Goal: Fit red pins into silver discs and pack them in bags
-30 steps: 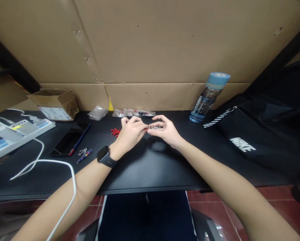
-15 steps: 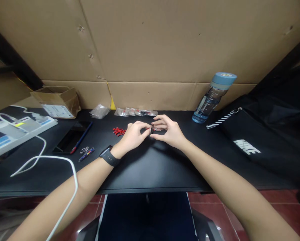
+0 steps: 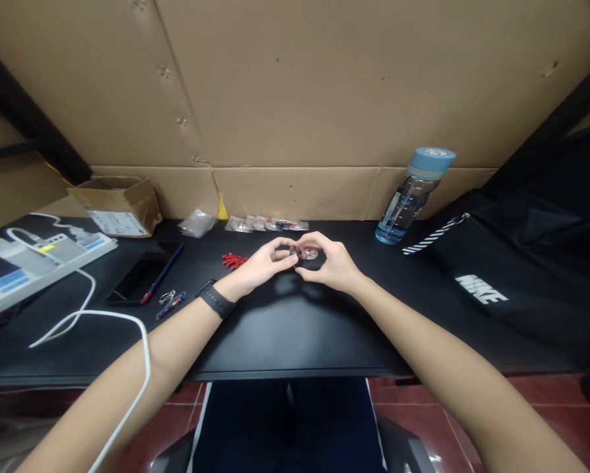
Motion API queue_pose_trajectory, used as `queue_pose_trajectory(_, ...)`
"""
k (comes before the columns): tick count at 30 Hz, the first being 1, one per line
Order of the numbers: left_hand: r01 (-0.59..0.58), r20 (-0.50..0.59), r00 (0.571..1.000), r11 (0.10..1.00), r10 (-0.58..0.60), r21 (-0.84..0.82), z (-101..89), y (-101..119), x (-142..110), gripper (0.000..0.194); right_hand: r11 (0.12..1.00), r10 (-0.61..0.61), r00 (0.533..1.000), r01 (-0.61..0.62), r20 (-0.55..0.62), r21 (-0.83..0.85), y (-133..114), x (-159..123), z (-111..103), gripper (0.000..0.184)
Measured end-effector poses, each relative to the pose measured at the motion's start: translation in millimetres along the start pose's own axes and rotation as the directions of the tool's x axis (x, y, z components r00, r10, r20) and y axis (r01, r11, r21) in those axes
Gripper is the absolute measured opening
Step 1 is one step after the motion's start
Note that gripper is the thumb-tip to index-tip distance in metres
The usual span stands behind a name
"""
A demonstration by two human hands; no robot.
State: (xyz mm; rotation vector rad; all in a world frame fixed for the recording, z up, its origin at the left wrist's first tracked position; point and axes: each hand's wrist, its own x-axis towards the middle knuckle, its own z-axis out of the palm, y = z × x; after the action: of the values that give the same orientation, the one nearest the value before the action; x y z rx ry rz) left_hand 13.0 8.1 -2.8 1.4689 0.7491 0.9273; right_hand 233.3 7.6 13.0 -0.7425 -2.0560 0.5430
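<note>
My left hand pinches a small round disc, dark with red and shiny parts, between thumb and fingers. My right hand curves around from the other side, its fingertips closed in at the same disc; its exact kind is too small to make out. Just behind the right fingers shows a second round piece, silvery with a red centre. Beside the left hand lies a bunch of red cords. Further back, several round pieces in clear plastic packets lie in a row.
At the left are a white power strip with a white cable, a phone, a small keyring and a cardboard box. A crumpled plastic bag lies behind. On the right stand a water bottle and a black bag.
The disc has turned to show more of its face, and my right fingers have drawn in around it. The silvery piece behind them shows more clearly. The view has shifted slightly.
</note>
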Motion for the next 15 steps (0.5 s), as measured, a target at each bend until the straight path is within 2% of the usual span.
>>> queue_pose_trajectory(3, -0.006, -0.021, 1.0, 1.0, 0.006, -0.01, -1.7, -2, 1, 0.052, 0.997, -0.071, 0.997, 0.071, 0.027, -0.025, 0, 1, -4, 0.032)
queue_pose_trajectory(7, 0.008, -0.088, 0.996, 1.0, -0.006, 0.021, -1.6, -3, 1, 0.054, 0.985, -0.123, 0.992, 0.123, 0.003, -0.125, 6, 3, -7, 0.013)
queue_pose_trajectory(10, 0.018, -0.097, 0.995, 0.999, -0.014, 0.042, 0.2, -1, 0, 0.052, 0.973, -0.13, 0.991, 0.127, -0.003, -0.19, 11, 4, -7, 0.009)
queue_pose_trajectory(15, 0.015, -0.093, 0.996, 0.998, -0.009, 0.064, 1.9, 2, 0, 0.05, 0.967, -0.149, 0.989, 0.145, -0.004, -0.208, 14, 3, -7, 0.01)
